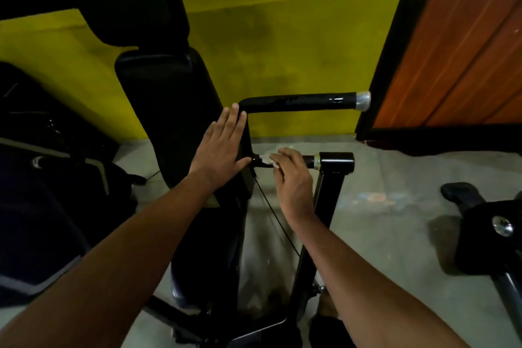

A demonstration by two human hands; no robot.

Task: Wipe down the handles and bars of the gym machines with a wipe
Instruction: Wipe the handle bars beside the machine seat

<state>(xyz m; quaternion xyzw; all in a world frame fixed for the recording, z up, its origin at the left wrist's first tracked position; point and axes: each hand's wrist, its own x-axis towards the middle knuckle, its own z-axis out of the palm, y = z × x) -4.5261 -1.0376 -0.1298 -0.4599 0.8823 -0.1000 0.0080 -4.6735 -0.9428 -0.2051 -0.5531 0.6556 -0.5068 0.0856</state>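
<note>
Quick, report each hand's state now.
Left hand: open, flat against the machine's upright post.
Right hand: holding the white wipe on the short lower bar.

Head-worn view, forward and down.

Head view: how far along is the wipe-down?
Done: no bar shows as wiped; cannot tell. In hand: the right hand holds a white wipe on the short lower bar, with the left hand flat against the upright. Left: the long upper handle, with no wipe on it, and the machine at the right.
</note>
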